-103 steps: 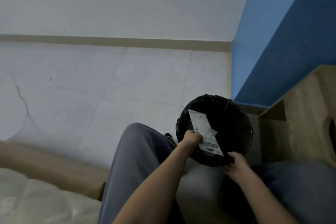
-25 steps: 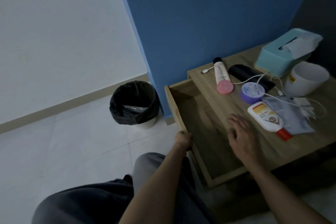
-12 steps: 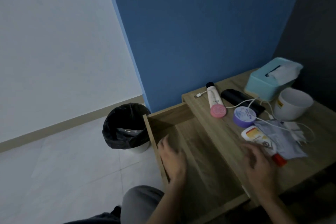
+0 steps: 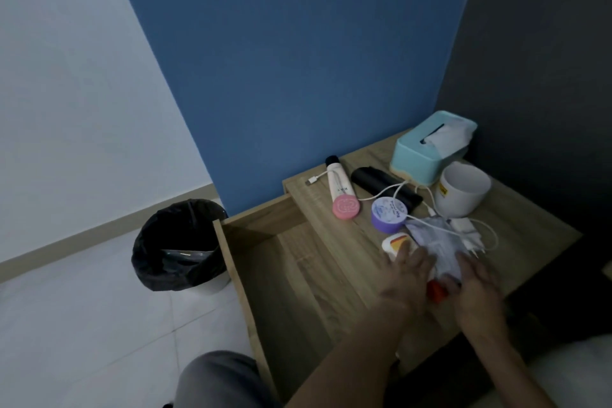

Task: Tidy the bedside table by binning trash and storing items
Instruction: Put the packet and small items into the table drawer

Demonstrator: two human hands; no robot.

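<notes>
On the wooden bedside table (image 4: 516,225) both my hands reach to the same spot near the front edge. My left hand (image 4: 409,270) lies with straight fingers over a white bottle (image 4: 395,243) with an orange label and a red cap (image 4: 436,291). My right hand (image 4: 477,281) touches the red cap and the lower end of a grey foil pouch (image 4: 433,238). Whether either hand grips anything is unclear because of blur. The table's drawer (image 4: 298,275) stands pulled out and empty on the left.
Further back lie a pink-capped tube (image 4: 339,187), a purple jar (image 4: 389,214), a black case (image 4: 377,180), a white cable with charger (image 4: 467,228), a white cup (image 4: 462,190) and a teal tissue box (image 4: 430,146). A black-lined bin (image 4: 180,245) stands on the floor left of the drawer.
My left hand left the drawer and moved right onto the white bottle. My right hand moved slightly to the bottle's red cap and the pouch. The view shifted a little.
</notes>
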